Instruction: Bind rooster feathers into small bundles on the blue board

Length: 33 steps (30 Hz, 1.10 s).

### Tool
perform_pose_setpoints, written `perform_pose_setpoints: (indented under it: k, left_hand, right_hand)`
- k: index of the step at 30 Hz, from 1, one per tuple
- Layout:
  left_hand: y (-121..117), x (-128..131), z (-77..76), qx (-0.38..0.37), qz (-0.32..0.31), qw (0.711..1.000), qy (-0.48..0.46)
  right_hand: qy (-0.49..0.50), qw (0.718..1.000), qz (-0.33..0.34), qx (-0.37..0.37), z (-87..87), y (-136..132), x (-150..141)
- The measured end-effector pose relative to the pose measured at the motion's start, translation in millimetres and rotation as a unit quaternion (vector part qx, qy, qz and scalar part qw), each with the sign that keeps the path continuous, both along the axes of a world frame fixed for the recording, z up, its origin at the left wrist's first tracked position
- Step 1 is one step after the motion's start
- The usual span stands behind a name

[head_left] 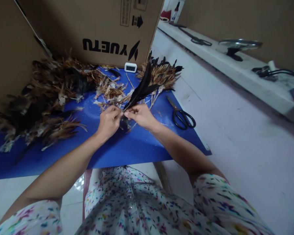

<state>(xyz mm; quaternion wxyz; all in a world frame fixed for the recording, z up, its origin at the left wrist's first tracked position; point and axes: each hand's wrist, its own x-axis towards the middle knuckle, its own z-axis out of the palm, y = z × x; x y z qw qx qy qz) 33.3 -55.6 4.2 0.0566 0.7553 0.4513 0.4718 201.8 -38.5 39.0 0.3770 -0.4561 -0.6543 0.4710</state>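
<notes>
Both hands meet over the blue table, pinching the quill end of a long black feather (143, 86). My left hand (110, 120) has its fingertips closed at the base of the shaft. Beside it, my right hand (140, 115) grips the same feather between thumb and fingers, and its vane points up and away to the right. Small dark fluff (125, 124) lies beneath the fingertips. Just beyond the hands is a scatter of short trimmed brown and white feather bits (112, 91).
Brown and black feathers (61, 78) are heaped at the left. A bundle of brown feathers (161, 73) lies back right, near a small white digital clock (130, 67). Black-handled scissors (181, 116) rest by the table's right edge. A cardboard box (100, 26) stands behind; a ledge (210, 55) runs along the right.
</notes>
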Motion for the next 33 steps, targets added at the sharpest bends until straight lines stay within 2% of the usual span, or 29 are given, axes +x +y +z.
perform_pose_setpoints:
  k: [4, 9, 13, 18, 23, 26, 29, 33]
  left_hand:
    - [1.3, -1.1, -5.1, 0.015, 0.012, 0.997, 0.075]
    - [-2.4, 1.3, -6.3, -0.019, 0.047, 0.986, 0.159]
    - [-3.5, 5.0, -5.7, -0.011, 0.044, 0.979, 0.200]
    - [0.6, 4.4, -6.1, 0.057, -0.003, 0.976, 0.209]
    - [-1.8, 0.9, -0.2, 0.104, -0.038, 0.974, 0.198]
    - [-4.0, -0.8, 3.8, 0.075, -0.057, 0.983, 0.158]
    - [-3.5, -1.9, 4.8, 0.029, -0.046, 0.989, 0.135]
    - [-0.4, -4.4, 3.2, 0.023, -0.047, 0.990, 0.128]
  right_hand:
    - [0.023, 0.998, -0.056, 0.005, -11.2, -3.5, -9.9]
    - [0.046, 0.994, -0.099, -0.001, -26.6, -2.1, -18.9]
    - [0.040, 0.993, -0.114, -0.011, -27.6, -1.2, -15.4]
    - [0.091, 0.991, -0.076, -0.054, -17.4, -3.1, -4.6]
    - [0.122, 0.987, -0.055, -0.092, -12.4, -2.5, 1.4]
    - [0.120, 0.984, -0.051, -0.118, -10.9, -0.2, 5.4]
    - [0.124, 0.982, -0.040, -0.134, -9.7, 1.7, 8.8]
    - [0.129, 0.981, -0.022, -0.144, -8.4, 1.7, 10.0]
